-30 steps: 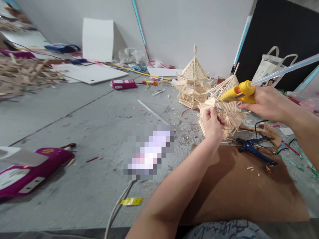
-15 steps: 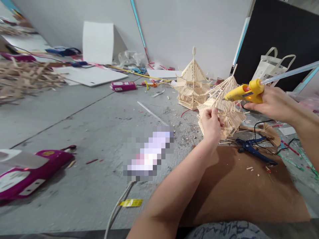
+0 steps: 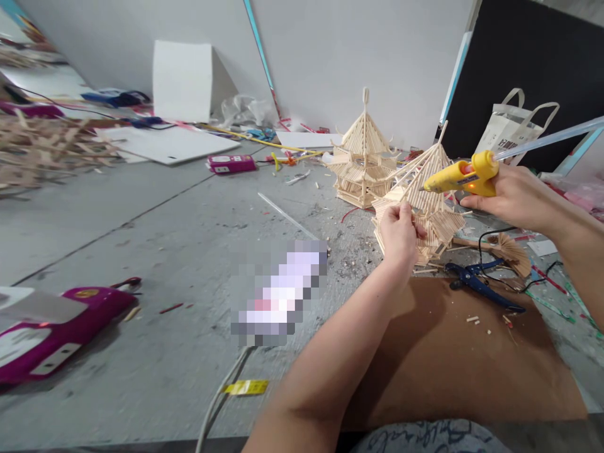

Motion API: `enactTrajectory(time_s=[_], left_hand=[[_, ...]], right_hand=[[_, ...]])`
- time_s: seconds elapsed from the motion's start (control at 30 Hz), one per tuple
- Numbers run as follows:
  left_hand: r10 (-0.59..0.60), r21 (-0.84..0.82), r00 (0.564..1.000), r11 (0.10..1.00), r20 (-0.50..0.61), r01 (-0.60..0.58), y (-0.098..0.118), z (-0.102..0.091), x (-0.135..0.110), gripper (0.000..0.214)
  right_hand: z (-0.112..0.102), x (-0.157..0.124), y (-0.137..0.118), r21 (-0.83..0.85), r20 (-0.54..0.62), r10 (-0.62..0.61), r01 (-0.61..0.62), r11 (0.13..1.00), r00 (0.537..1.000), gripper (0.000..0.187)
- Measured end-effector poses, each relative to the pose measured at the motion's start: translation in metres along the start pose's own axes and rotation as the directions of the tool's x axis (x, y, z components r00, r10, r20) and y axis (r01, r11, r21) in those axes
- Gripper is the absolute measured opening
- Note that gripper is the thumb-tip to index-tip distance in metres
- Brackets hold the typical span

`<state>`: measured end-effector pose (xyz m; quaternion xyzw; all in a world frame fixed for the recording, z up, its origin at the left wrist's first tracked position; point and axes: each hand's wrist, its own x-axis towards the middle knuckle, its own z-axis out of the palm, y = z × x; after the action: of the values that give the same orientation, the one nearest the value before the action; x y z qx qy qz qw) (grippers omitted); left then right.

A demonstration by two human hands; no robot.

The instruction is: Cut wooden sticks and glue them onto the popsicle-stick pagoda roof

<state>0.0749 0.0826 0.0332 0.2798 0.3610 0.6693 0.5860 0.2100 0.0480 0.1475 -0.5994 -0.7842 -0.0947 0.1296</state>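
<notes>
My right hand [image 3: 519, 195] is closed around the handle of a yellow hot glue gun [image 3: 465, 176], and a long clear glue stick [image 3: 547, 139] juts from its back end. The gun's nozzle points left, at the sloping roof sticks of a wooden stick pavilion model [image 3: 436, 179]. My left hand [image 3: 399, 233] has its fingers pinched at the near left side of this model, by the lower eave; the fingertips are partly hidden. Behind it to the left stands a second stick pavilion [image 3: 364, 151] with a pointed, finished-looking roof.
Blue cutting pliers [image 3: 484, 286] lie on a brown board [image 3: 465, 358] with stick scraps. A blurred-out phone [image 3: 283, 292] and cable lie centre. Magenta power strips [image 3: 61, 333] sit at left and back. A wood strip pile [image 3: 51, 151] is far left; a white bag [image 3: 512, 129] stands right.
Hardly anything differs. The view has shifted a little, while both hands, the glue gun and the pavilion keep nearly the same positions relative to each other.
</notes>
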Motion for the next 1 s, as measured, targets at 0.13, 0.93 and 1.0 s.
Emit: enactTrajectory(time_s=[0.13,0.93,1.0], left_hand=[[0.000,-0.012,1.000,1.000,0.000,0.000,0.000,0.000,0.000,0.023],[-0.039,-0.101,0.999,0.994,-0.013,0.038,0.000,-0.002,-0.001,0.019],[-0.054,-0.117,0.998,0.992,-0.010,0.053,0.000,-0.002,0.000,0.020]], right_hand=[[0.001,0.001,0.000,0.035,-0.024,0.011,-0.010,0.999,1.000,0.040],[0.014,0.009,-0.002,0.123,-0.044,-0.076,0.081,0.989,0.996,0.041],[0.014,0.009,-0.002,0.121,-0.046,-0.073,0.079,0.990,0.996,0.042]])
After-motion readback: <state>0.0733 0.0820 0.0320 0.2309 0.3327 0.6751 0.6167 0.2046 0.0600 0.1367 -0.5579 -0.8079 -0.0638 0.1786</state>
